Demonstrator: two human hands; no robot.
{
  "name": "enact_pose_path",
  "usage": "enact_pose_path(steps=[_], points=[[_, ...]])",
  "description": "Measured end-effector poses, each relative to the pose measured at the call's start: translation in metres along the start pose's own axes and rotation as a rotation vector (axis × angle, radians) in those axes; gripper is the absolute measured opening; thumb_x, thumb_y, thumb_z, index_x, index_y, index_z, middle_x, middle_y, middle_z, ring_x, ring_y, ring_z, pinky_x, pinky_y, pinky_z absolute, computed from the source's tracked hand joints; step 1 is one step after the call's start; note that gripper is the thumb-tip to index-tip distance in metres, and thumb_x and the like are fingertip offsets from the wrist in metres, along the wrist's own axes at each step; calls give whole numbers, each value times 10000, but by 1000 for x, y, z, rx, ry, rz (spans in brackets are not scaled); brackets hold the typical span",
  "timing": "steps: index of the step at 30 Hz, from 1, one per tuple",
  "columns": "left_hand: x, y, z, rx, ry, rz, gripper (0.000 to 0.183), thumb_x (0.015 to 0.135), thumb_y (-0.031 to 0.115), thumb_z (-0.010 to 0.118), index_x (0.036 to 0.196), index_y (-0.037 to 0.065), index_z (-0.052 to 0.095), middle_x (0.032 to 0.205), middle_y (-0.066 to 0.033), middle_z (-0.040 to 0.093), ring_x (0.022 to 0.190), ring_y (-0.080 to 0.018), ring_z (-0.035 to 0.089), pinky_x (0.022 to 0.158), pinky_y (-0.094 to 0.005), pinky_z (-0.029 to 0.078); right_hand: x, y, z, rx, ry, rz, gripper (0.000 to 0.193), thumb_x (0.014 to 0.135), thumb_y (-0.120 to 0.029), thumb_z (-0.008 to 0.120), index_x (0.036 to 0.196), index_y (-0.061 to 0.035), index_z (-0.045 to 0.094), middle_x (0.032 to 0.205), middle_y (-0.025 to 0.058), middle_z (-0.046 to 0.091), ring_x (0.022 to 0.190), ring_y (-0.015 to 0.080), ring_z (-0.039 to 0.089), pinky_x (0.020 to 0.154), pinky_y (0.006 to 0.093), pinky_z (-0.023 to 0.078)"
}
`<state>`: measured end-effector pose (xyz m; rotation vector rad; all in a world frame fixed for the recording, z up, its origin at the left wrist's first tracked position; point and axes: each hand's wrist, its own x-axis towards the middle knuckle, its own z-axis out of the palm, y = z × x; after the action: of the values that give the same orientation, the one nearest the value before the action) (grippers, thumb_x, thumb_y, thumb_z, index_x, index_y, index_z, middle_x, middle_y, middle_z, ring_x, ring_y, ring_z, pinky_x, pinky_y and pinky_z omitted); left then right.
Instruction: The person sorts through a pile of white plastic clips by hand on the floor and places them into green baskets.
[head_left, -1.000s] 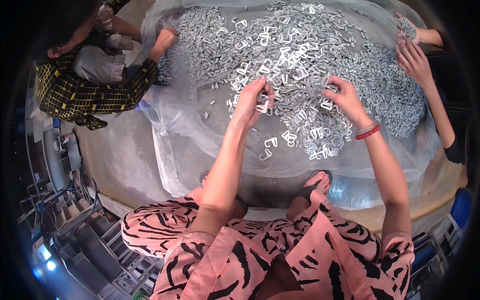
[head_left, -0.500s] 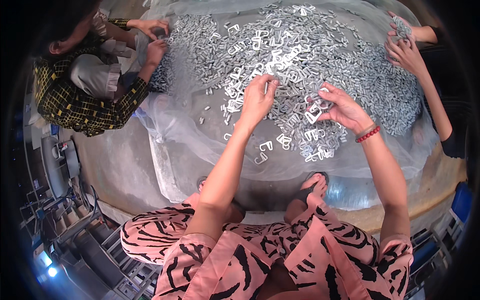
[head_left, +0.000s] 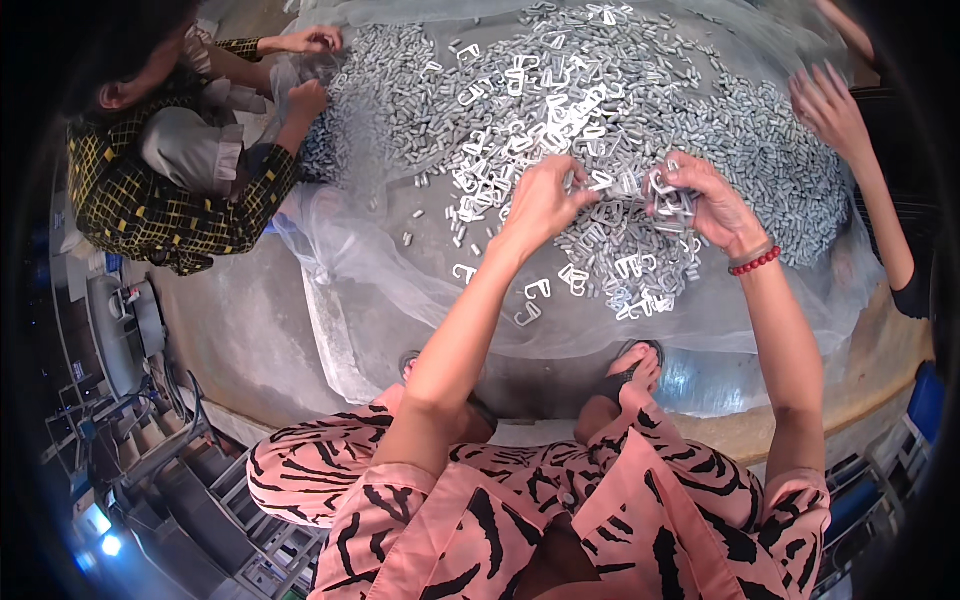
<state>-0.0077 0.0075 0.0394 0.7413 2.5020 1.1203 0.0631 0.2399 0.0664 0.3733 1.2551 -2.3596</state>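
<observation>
My right hand (head_left: pixel 715 205) is closed around several pale hook-shaped clips (head_left: pixel 668 200), which stick out between thumb and fingers over the pile. Close to its left, my left hand (head_left: pixel 545 203) has thumb and forefinger curled together. A whitish clip (head_left: pixel 600 182) lies right at those fingertips; whether they grip it cannot be told. Under both hands spreads a pile of white hook-shaped clips (head_left: pixel 570 120), mixed with a mass of small grey barrel-like pieces (head_left: pixel 770 160). A few loose clips (head_left: pixel 538 288) lie nearer me.
Sheer netting (head_left: pixel 400 285) lies beneath the pile on a grey floor (head_left: pixel 230 320). A person in a checked top (head_left: pixel 190 215) works at the left with both hands; another person's hand (head_left: pixel 835 115) is over the right edge. My foot (head_left: pixel 640 365) rests by the netting's near edge.
My left hand has moved right, close to my right hand, which shifted slightly right with its clips. The right-hand person's hands have parted, and the clump of pieces between them is gone from view.
</observation>
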Motion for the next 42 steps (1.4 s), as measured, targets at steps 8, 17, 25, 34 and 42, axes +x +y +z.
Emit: enact_pose_path(steps=[8, 17, 25, 34, 42], points=[[-18, -15, -17, -40, 113, -163, 172, 817, 149, 658, 970, 70, 670, 824, -83, 687, 723, -154, 629, 677, -301, 475, 7, 1, 12, 10, -100, -28, 228, 838, -132, 599, 1029, -11, 571, 913, 106, 617, 804, 146, 606, 682, 270, 525], [-28, 4, -15, 64, 58, 176, 216, 807, 121, 622, 1009, 45, 640, 889, -133, 648, 790, -295, 620, 709, -340, 485, 13, 19, 27, -153, 37, 97, 427, 841, -164, 662, 1244, -91, 540, 1025, -14, 580, 861, 54, 545, 626, 212, 480], [-26, 15, -25, -143, -40, -127, 184, 814, 173, 580, 879, 9, 636, 589, -37, 552, 512, -118, 504, 514, -281, 418, 27, 25, 31, -417, 64, -174, 149, 813, -177, 693, 891, -64, 637, 856, -7, 624, 771, 58, 559, 633, 228, 468], [-33, 59, -42, 185, 198, 83, 189, 820, 213, 630, 839, 27, 657, 685, -106, 605, 650, -266, 585, 637, -385, 446, 11, 9, 38, -1319, 61, -324, 181, 782, -168, 647, 928, -68, 685, 816, 157, 641, 787, 332, 608, 693, 362, 476], [-31, 43, -49, -89, 124, -17, 220, 843, 241, 633, 880, 25, 650, 759, -117, 641, 738, -229, 615, 691, -337, 461, 9, 2, 64, -987, 28, -535, 133, 771, -84, 676, 878, -6, 662, 753, 77, 602, 678, 179, 569, 611, 302, 438]])
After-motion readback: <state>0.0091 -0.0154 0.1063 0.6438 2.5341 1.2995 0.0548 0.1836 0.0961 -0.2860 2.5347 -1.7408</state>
